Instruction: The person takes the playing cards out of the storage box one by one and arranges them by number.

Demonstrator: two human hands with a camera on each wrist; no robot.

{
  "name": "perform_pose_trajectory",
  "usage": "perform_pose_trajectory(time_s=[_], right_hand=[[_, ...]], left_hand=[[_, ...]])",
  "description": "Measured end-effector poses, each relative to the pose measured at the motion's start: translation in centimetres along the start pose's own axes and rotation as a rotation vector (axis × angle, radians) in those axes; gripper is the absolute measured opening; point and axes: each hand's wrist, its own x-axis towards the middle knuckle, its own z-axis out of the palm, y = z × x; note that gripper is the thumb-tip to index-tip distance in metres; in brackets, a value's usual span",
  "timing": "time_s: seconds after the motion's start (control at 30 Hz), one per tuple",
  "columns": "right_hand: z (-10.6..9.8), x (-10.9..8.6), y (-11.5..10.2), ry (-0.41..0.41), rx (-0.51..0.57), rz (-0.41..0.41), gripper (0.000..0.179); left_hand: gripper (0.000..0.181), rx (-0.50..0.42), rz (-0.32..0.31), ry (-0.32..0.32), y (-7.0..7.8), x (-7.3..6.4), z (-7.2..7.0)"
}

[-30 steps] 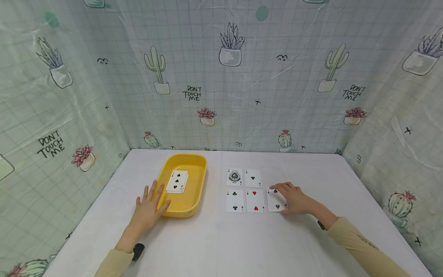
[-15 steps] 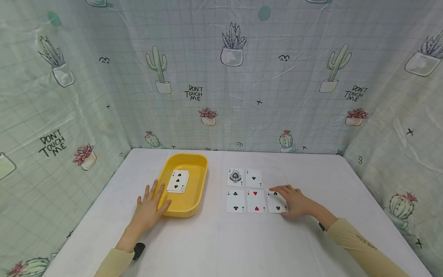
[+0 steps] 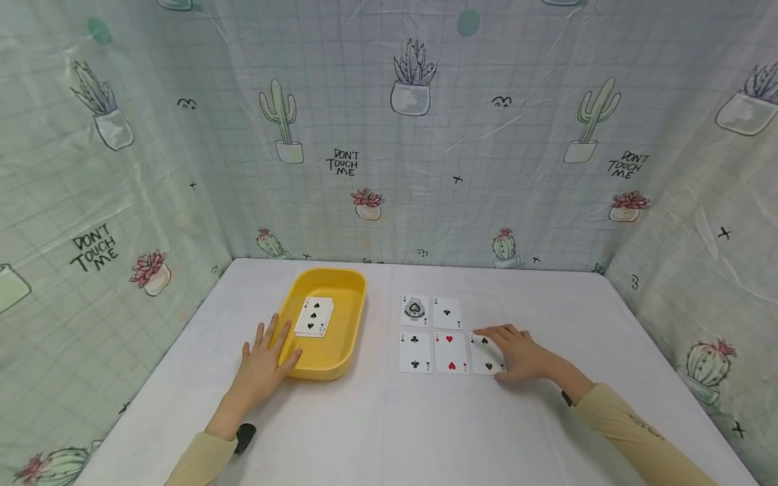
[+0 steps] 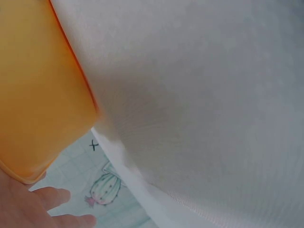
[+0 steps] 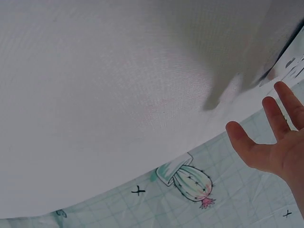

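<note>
Yellow and shallow, the tray (image 3: 337, 351) sits left of centre with a card stack (image 3: 313, 317) inside, three spades uppermost; the left hand (image 3: 260, 371) spreads its fingers at its lower-left rim. Right of centre, the right hand (image 3: 521, 354) arches over a spade card (image 3: 481, 358), hiding its right edge; whether it grips, I cannot tell. Four face-up cards (image 3: 451, 358) lie left and upper left. Both wrist views crop the hands. Patterned cloth (image 3: 419, 158) behind reads "DON'T TOUCH ME".
</note>
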Motion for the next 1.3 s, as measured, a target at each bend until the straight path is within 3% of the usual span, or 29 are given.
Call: perform_pose_trajectory(time_s=[0.47,1.3], right_hand=[[-1.5,1.9,-1.6,0.066,0.026,-0.091,0.077],[-3.3,9.3,-8.6,0.083,0.069,-0.263,0.067]], left_hand=[[0.070,0.005,0.008,-0.004,-0.2,0.2,0.1],[0.069,0.001,0.000,-0.003,-0.1,0.4,-0.1]])
